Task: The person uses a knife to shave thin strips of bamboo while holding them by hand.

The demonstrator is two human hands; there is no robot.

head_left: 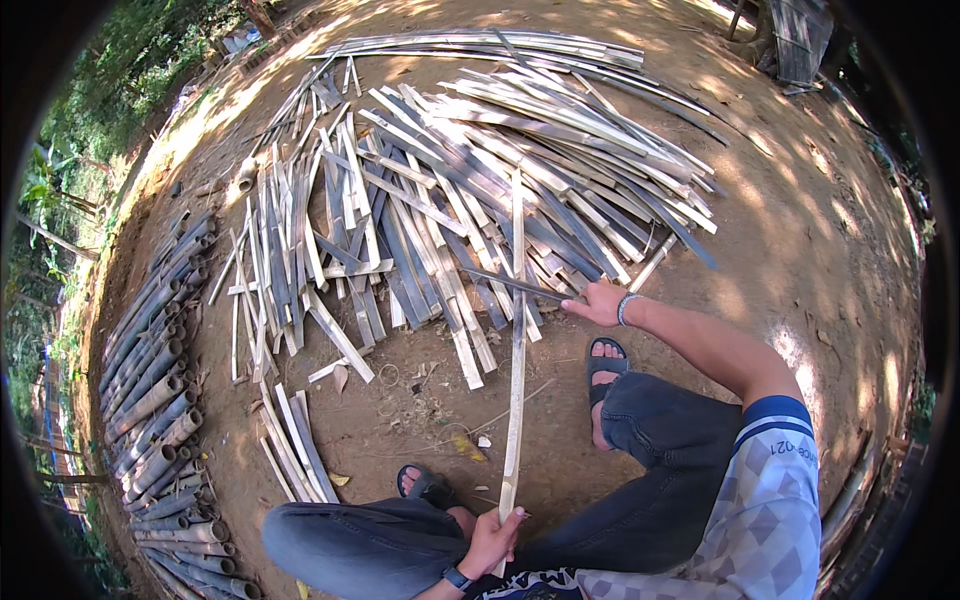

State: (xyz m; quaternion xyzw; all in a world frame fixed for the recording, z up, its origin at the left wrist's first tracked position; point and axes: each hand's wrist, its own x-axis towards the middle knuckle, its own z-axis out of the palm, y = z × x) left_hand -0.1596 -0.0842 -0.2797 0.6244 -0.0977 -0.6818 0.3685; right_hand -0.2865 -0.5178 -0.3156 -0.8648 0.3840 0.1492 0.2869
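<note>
My left hand [492, 541], with a dark watch at the wrist, is closed round the near end of a long split bamboo strip [516, 400]. The strip rises away from my lap toward the pile, its pale face showing. In my right hand [598, 303] is a long knife [530, 287], its dark blade pointing left and crossing the strip partway along. Whether the edge bites into the bamboo I cannot tell. Just beyond the blade spreads a big heap of split bamboo strips [470, 220], some pale side up, others dark.
A smaller bundle of strips [297, 450] lies by my left knee. Stacked bamboo poles [165, 400] line the left side, with greenery behind them. My sandalled feet [606, 375] rest on the brown dirt ground [800, 250]. A dark upright panel [800, 40] stands far right.
</note>
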